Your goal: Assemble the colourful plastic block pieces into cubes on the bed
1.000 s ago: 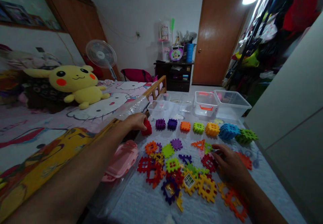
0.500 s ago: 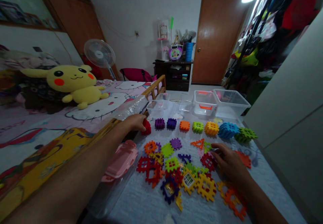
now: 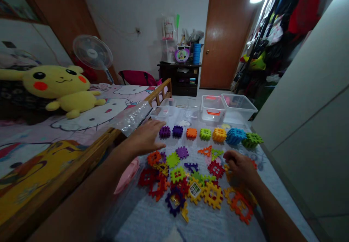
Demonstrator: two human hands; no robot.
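There's your left hand [image 3: 145, 137], wide open, fingers spread, holding nothing, right beside the purple block [image 3: 164, 132] at the left end of the row of blocks [image 3: 205, 134] across the surface [image 3: 209, 225]. Below that row, flat pieces [image 3: 173, 160] lie scattered, and over on the right your right hand [image 3: 240, 167] curls above them. Anything in it? Can't tell from here!

I've got matt plastic waffle blocks [image 3: 213, 195] lying on rough quilted cloth [image 3: 152, 224], glossy clear plastic tubs [image 3: 236, 108] beyond the blocks, and a smooth varnished wooden bed rail [image 3: 109, 137] left of them.
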